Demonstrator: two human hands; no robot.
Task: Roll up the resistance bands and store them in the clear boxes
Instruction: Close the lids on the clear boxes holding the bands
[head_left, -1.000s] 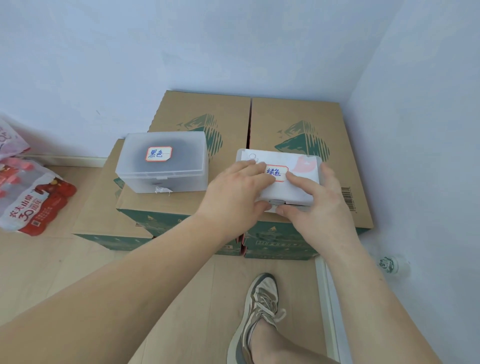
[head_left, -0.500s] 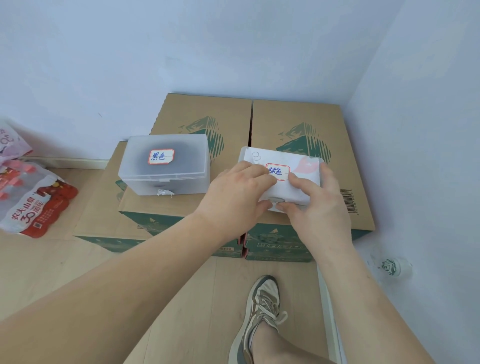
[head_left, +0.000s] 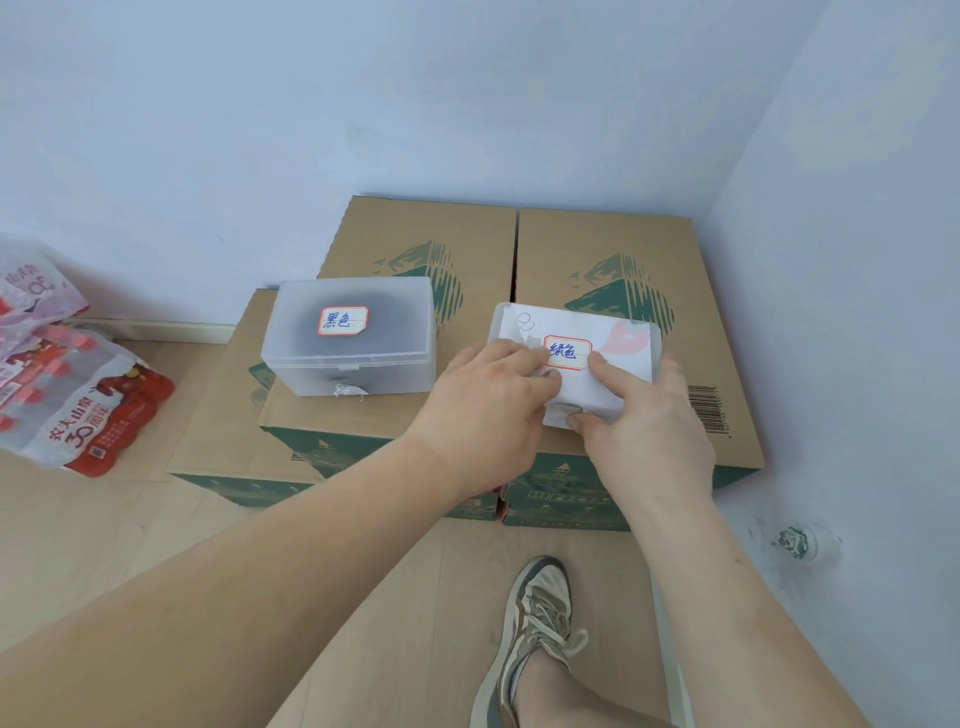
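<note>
Two clear plastic boxes with red-edged handwritten labels sit on top of brown cardboard cartons (head_left: 644, 244). The left box (head_left: 353, 338) is closed and shows a dark shape through its lid. The right box (head_left: 618, 338) has its lid down, with a pink patch showing at its right corner. My left hand (head_left: 488, 410) presses on the lid's front left part. My right hand (head_left: 644, 421) grips the box's front right edge, thumb at the front latch. No resistance band lies loose in view.
The cartons stand in a room corner, walls behind and to the right. A shrink-wrapped pack of red-capped bottles (head_left: 78, 415) lies on the wooden floor at left. A plastic bottle (head_left: 800, 540) lies by the right wall. My shoe (head_left: 535, 629) is below.
Both hands have stayed on the right box, with the fingers shifting slightly on the lid and front latch. The boxes have not moved on the cartons.
</note>
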